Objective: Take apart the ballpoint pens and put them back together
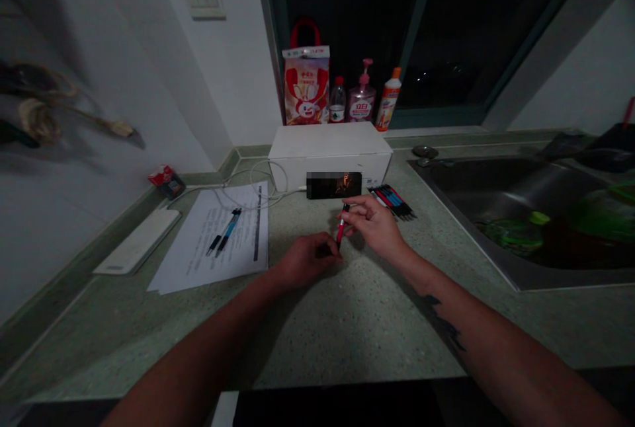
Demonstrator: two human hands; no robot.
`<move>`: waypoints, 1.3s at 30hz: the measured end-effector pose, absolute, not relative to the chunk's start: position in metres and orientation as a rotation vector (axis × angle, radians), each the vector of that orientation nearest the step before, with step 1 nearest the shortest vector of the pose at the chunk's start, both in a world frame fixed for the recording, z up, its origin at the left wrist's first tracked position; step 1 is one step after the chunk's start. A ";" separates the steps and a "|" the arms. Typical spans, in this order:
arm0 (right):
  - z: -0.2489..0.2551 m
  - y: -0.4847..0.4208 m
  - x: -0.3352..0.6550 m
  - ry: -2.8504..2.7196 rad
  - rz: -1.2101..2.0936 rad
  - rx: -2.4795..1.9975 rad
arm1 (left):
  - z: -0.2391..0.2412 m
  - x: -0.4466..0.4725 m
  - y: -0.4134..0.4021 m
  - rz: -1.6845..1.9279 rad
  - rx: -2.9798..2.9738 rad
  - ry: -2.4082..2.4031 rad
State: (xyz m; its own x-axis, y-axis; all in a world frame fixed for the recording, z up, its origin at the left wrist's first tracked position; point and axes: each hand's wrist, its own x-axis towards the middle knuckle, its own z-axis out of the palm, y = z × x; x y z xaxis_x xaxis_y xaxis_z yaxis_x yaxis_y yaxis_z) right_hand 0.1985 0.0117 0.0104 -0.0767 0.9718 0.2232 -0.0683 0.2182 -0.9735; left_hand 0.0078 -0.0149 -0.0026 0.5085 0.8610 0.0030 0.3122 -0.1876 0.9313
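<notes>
Over the middle of the counter, my right hand [370, 221] pinches a red pen [340, 229] near its black upper end. My left hand [310, 258] is closed at the pen's lower tip, thumb and finger pressed together around it. The pen stands tilted slightly, its top leaning away from me. Just beyond the hands, a phone [333, 186] rests on its side against a white box [327, 146]. Right of the phone lies a row of several blue, black and red pens [394, 201]. Two blue and black pens [225, 234] lie on printed sheets [198, 248] at the left.
A steel sink [461, 215] holding green items is at the right. A white cable [243, 202] runs from a white power strip-like slab [139, 242] area to the phone. Behind the box stand a bag [306, 86], a small bottle [337, 103], a pump bottle [362, 96] and an orange-capped bottle [388, 100].
</notes>
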 end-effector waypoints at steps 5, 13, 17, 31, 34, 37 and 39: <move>0.010 0.012 0.198 -1.328 1.143 -0.964 | -0.001 0.007 -0.015 0.678 1.755 1.023; 0.009 0.011 0.198 -1.345 1.174 -0.979 | -0.003 0.006 -0.015 0.717 1.806 1.018; 0.002 0.010 0.195 -1.512 1.271 -0.988 | 0.003 0.006 -0.014 0.802 1.891 1.029; 0.022 0.041 0.283 -1.576 -0.020 -2.123 | -0.001 -0.002 -0.007 0.912 1.980 1.111; 0.016 0.046 0.299 -1.516 -0.049 -2.271 | -0.001 -0.003 -0.006 0.909 1.987 1.113; 0.006 0.051 0.306 -1.602 0.000 -2.324 | -0.002 -0.004 -0.005 0.900 1.996 1.118; 0.000 0.054 0.309 -1.682 -0.001 -2.303 | -0.002 -0.005 -0.004 0.889 1.999 1.126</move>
State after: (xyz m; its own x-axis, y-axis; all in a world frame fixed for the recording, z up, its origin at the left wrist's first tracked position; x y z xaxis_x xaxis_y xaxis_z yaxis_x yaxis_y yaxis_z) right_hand 0.3087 0.0537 0.0002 0.3189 0.9326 0.1692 0.9328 -0.2772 -0.2301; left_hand -0.0046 -0.0043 -0.0024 0.3960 0.8881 0.2333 0.4328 -0.4046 0.8056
